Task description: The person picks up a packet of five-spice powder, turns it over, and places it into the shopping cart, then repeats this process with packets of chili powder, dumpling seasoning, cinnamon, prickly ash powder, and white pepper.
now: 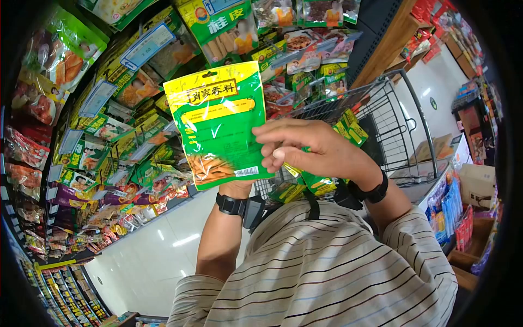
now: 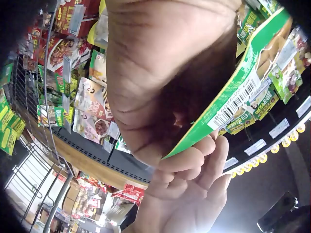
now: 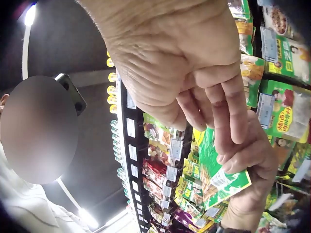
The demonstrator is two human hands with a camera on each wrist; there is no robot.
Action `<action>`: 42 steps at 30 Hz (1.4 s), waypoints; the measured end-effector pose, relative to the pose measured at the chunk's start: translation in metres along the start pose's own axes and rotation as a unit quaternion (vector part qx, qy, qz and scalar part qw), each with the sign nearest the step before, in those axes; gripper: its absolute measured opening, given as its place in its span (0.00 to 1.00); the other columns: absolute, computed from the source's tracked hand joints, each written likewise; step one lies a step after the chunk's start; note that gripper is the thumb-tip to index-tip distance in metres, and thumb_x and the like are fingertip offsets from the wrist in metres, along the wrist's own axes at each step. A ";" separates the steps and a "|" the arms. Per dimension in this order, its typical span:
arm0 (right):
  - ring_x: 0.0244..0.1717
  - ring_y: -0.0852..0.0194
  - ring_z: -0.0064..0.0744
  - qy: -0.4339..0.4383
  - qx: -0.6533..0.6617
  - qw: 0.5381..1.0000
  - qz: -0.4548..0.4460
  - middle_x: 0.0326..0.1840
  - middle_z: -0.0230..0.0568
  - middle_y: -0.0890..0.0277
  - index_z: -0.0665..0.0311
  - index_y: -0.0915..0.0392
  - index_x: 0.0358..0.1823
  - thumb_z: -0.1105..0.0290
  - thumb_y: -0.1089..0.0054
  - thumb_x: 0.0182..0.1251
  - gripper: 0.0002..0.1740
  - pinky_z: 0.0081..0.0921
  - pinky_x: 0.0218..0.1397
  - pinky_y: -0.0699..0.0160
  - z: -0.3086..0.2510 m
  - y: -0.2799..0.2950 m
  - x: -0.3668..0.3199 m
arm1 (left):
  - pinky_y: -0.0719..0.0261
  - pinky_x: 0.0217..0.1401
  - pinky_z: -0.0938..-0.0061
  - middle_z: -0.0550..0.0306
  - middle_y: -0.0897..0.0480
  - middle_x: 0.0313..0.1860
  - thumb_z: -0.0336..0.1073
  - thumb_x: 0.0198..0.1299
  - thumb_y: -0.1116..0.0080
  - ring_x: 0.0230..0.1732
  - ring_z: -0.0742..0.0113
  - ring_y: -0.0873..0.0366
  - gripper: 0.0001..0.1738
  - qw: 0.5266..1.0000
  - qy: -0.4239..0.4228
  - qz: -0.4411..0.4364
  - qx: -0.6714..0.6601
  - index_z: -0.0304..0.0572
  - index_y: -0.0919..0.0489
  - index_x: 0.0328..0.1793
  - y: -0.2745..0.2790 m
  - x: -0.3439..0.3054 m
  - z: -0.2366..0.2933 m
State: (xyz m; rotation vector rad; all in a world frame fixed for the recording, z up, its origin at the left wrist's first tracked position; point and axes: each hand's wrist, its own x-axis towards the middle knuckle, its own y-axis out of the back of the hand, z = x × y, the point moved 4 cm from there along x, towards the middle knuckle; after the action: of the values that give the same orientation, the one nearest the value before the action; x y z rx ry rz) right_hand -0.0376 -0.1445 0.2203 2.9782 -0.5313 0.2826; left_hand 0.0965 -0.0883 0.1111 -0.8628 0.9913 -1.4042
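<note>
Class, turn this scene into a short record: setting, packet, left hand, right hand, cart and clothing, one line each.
Setting: shop aisle, hanging packets with price tags
Packet: green and yellow packet, barcode and brown pieces at its lower end, facing the head camera
Left hand: left hand grips the packet's edge
Right hand: right hand beside the packet, fingers relaxed; contact unclear
Cart: wire cart with green-and-yellow packs inside
Clothing: striped shirt, black band on each wrist
</note>
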 end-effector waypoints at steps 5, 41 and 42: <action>0.48 0.14 0.38 0.082 -0.180 0.980 -0.005 0.63 0.56 0.26 0.73 0.24 0.59 0.74 0.44 0.71 0.17 0.32 0.53 0.16 -0.006 0.002 -0.004 | 0.27 0.19 0.74 0.58 0.24 0.27 0.65 0.68 0.54 0.22 0.66 0.26 0.29 0.999 -0.001 -0.051 -0.003 0.47 0.23 0.49 -0.008 -0.001 -0.002; 0.60 0.29 0.24 -0.079 0.108 0.989 0.068 0.61 0.39 0.26 0.64 0.40 0.73 0.55 0.42 0.74 0.34 0.27 0.60 0.27 0.002 0.049 0.017 | 0.30 0.35 0.82 0.66 0.21 0.35 0.41 0.73 0.48 0.36 0.81 0.28 0.11 0.814 -0.190 0.298 0.462 0.43 0.22 0.43 0.005 -0.006 0.080; 0.54 0.27 0.21 -0.084 0.080 0.989 0.094 0.56 0.35 0.24 0.65 0.35 0.68 0.59 0.43 0.75 0.27 0.23 0.55 0.26 0.009 0.055 0.022 | 0.30 0.37 0.81 0.67 0.22 0.35 0.42 0.74 0.48 0.36 0.82 0.30 0.12 0.802 -0.212 0.287 0.479 0.43 0.24 0.43 -0.002 -0.004 0.083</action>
State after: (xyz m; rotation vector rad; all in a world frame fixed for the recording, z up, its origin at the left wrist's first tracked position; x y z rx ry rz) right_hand -0.0347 -0.2045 0.2195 3.1285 -0.8493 0.0911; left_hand 0.1732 -0.0914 0.1442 -0.0551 0.0744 -0.9121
